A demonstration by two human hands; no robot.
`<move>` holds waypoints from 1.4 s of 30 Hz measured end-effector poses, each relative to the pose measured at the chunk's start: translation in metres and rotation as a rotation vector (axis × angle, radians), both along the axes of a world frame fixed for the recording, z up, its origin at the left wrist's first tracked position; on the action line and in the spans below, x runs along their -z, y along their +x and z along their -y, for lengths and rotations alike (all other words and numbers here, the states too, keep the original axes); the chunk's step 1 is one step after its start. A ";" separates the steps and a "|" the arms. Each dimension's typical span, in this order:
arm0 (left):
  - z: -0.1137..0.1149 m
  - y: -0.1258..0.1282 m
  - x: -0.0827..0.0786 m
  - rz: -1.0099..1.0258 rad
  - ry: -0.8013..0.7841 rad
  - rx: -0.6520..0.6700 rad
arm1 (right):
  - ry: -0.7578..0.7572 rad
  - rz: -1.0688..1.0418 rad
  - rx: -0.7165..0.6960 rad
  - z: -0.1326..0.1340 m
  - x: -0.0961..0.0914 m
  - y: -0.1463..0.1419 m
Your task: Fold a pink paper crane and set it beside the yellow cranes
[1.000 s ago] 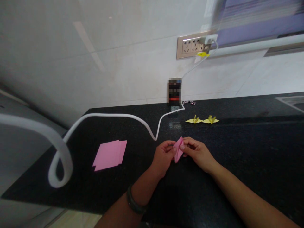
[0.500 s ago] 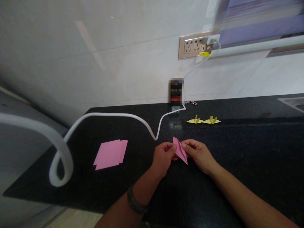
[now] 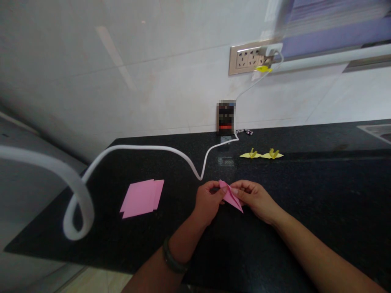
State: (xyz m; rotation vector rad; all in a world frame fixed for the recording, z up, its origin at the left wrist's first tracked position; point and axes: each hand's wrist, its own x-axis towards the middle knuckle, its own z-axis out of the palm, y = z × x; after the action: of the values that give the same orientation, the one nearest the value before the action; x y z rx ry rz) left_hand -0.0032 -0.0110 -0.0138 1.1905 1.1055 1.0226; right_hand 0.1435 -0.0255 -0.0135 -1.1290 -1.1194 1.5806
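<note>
- The folded pink paper (image 3: 233, 200) lies between the left hand (image 3: 209, 204) and the right hand (image 3: 254, 200), touched by both.
- The left hand pinches its left side, thumb on the near face, other fingers partly hidden behind.
- The right hand, its fingers also drawn together, grips the upper right side by the thumb; the hands are close together, only the paper between the thumbs.
- The paper slants: one point rises by the left hand's fingers, the other runs down to the right, free, below the right thumb.
- Whether its underside touches the counter (image 3: 324, 199) cannot be told.
- Flat pink sheets (image 3: 141, 198) overlap on the counter, well apart to the left of the left hand.
- Two yellow folded papers (image 3: 273, 155) sit side by side beyond the right hand.
- A white cord (image 3: 146, 147) bends down to a low point just beyond the left hand.
</note>
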 end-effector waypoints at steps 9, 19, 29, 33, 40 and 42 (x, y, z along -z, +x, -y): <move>-0.001 -0.003 0.006 -0.095 0.015 0.010 | 0.002 0.018 -0.007 -0.001 0.001 0.000; -0.002 -0.003 -0.004 -0.006 -0.016 0.024 | 0.021 0.043 -0.047 0.001 -0.003 0.003; -0.005 -0.004 -0.001 -0.032 -0.055 0.045 | 0.021 0.081 -0.069 0.001 -0.004 0.004; -0.004 -0.002 0.000 -0.028 -0.041 0.063 | 0.030 0.092 -0.073 0.000 -0.003 0.004; -0.002 -0.002 0.000 -0.016 -0.033 0.070 | 0.041 0.114 -0.083 -0.001 0.000 0.004; -0.003 -0.002 0.000 -0.022 -0.032 0.062 | 0.041 0.119 -0.087 -0.001 0.001 0.004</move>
State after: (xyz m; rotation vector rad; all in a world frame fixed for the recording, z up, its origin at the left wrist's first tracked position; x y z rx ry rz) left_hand -0.0050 -0.0082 -0.0137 1.2054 1.0915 0.9435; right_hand 0.1477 -0.0247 -0.0142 -1.1733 -1.2889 1.5665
